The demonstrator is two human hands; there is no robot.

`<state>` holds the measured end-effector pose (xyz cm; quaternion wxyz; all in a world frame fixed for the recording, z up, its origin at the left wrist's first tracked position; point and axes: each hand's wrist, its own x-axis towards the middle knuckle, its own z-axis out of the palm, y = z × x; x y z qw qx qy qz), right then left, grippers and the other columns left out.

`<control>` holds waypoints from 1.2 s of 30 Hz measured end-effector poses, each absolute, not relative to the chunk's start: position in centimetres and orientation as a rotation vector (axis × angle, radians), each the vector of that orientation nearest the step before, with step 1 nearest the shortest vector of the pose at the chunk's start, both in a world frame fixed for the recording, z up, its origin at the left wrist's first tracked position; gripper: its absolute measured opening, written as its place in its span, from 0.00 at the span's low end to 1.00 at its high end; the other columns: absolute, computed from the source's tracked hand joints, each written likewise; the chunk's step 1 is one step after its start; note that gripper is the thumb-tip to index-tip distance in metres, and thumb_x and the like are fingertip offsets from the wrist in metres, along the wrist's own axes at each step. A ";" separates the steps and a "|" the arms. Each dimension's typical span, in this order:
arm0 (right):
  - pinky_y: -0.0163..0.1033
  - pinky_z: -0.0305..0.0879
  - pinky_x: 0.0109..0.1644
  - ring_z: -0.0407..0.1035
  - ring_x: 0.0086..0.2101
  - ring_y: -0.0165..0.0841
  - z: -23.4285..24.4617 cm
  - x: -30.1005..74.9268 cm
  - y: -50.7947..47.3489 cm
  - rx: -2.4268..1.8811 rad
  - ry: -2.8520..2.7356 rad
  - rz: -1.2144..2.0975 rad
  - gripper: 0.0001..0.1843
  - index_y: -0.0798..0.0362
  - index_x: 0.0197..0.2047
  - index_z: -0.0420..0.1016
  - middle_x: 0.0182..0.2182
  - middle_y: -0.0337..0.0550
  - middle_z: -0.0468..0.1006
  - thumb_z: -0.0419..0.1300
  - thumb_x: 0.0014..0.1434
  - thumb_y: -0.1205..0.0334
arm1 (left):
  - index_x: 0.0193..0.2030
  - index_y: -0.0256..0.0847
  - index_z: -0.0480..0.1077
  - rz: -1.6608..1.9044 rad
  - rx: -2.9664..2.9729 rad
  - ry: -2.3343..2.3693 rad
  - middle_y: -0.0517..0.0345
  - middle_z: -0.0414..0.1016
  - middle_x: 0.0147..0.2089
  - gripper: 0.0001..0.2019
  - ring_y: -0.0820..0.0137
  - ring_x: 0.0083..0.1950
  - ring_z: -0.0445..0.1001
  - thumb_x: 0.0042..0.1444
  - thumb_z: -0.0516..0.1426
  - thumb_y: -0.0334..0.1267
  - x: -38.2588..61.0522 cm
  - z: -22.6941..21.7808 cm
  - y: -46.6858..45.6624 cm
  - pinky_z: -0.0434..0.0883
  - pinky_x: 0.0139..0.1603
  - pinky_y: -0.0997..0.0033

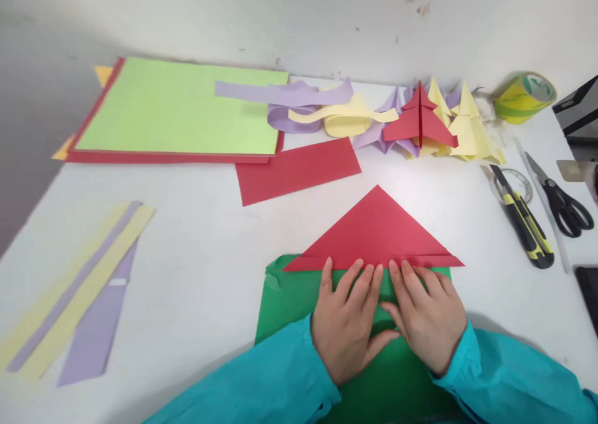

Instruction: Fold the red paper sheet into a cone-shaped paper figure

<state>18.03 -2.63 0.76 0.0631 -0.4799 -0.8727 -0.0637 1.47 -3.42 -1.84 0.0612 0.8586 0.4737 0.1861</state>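
A red sheet of paper (374, 228), folded to a triangle with its tip pointing away from me, lies on the table. A narrow folded strip runs along its near edge. My left hand (348, 321) rests with stretched fingers, their tips on that near edge left of the middle. Beside it my right hand (425, 309) lies flat, its fingertips on the same edge right of the middle. Both hands are over a green sheet (289, 306), which reaches under the triangle's near edge.
Green and red sheets (187, 109) are stacked at the back left, near a red rectangle (299, 172). Folded paper planes (420, 122) stand by the wall. Yellow tape (523, 100), a box cutter (523, 221) and scissors (560, 200) lie right; paper strips (98, 287) lie left.
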 end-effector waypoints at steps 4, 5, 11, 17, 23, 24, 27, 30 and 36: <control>0.49 0.59 0.41 0.66 0.41 0.44 0.7 18.0 -2.6 -1.454 -2.645 -0.218 0.22 0.62 0.54 0.70 0.45 0.55 0.76 0.53 0.62 0.57 | 0.58 0.29 0.65 0.576 2.606 1.435 0.42 0.73 0.50 0.35 0.52 0.54 0.65 0.58 0.46 0.59 1.6 -1.3 -3.1 0.37 0.66 0.40; 0.49 0.59 0.43 0.66 0.41 0.43 0.6 17.9 -2.6 -1.452 -2.632 -0.219 0.22 0.62 0.54 0.70 0.45 0.54 0.76 0.52 0.62 0.57 | 0.57 0.28 0.65 0.571 2.616 1.432 0.42 0.73 0.50 0.34 0.52 0.54 0.65 0.58 0.47 0.59 1.6 -1.2 -3.1 0.38 0.66 0.41; 0.50 0.58 0.52 0.61 0.52 0.47 0.5 17.6 -2.6 -1.503 -2.557 -0.165 0.28 0.63 0.52 0.72 0.50 0.56 0.73 0.51 0.62 0.47 | 0.54 0.26 0.68 0.565 2.678 1.414 0.43 0.70 0.57 0.32 0.51 0.54 0.63 0.59 0.46 0.56 1.6 -0.9 -2.7 0.37 0.67 0.43; 0.52 0.59 0.50 0.62 0.49 0.50 1.4 17.8 -3.0 -1.620 -2.559 -0.186 0.34 0.63 0.52 0.72 0.48 0.55 0.74 0.52 0.57 0.40 | 0.53 0.26 0.70 0.566 2.697 1.394 0.44 0.70 0.56 0.32 0.49 0.52 0.63 0.59 0.46 0.55 1.6 -0.8 -2.5 0.38 0.66 0.42; 0.50 0.59 0.48 0.64 0.44 0.46 1.3 18.1 -2.7 -1.630 -2.570 -0.195 0.36 0.63 0.56 0.68 0.45 0.53 0.76 0.55 0.56 0.41 | 0.55 0.30 0.68 0.575 2.648 1.443 0.45 0.70 0.57 0.29 0.51 0.52 0.65 0.60 0.47 0.54 2.0 -0.8 -2.7 0.45 0.63 0.39; 0.50 0.59 0.48 0.64 0.43 0.45 1.2 18.2 -2.5 -1.625 -2.564 -0.208 0.35 0.63 0.56 0.68 0.43 0.52 0.76 0.55 0.57 0.42 | 0.56 0.32 0.68 0.566 2.634 1.472 0.45 0.70 0.57 0.28 0.51 0.52 0.65 0.61 0.47 0.53 2.1 -0.7 -2.7 0.46 0.62 0.39; 0.49 0.58 0.50 0.64 0.43 0.43 0.8 18.4 -1.9 -1.565 -2.521 -0.288 0.22 0.62 0.51 0.72 0.44 0.51 0.76 0.55 0.61 0.54 | 0.54 0.35 0.69 0.554 2.691 1.529 0.48 0.70 0.57 0.18 0.56 0.50 0.68 0.63 0.49 0.41 2.0 -0.6 -2.4 0.56 0.58 0.43; 0.47 0.59 0.52 0.64 0.45 0.41 0.6 18.7 -1.0 -1.434 -2.493 -0.304 0.12 0.61 0.44 0.76 0.44 0.49 0.77 0.56 0.61 0.65 | 0.49 0.32 0.72 0.601 2.864 1.413 0.48 0.73 0.53 0.15 0.60 0.47 0.70 0.61 0.48 0.27 1.4 -0.5 -1.4 0.65 0.53 0.51; 0.46 0.60 0.51 0.66 0.38 0.37 0.4 19.0 0.1 -1.354 -2.466 -0.246 0.08 0.60 0.41 0.77 0.38 0.46 0.79 0.59 0.58 0.68 | 0.42 0.26 0.73 0.741 2.944 1.198 0.43 0.77 0.44 0.12 0.60 0.44 0.72 0.60 0.49 0.25 0.5 0.0 0.2 0.74 0.43 0.60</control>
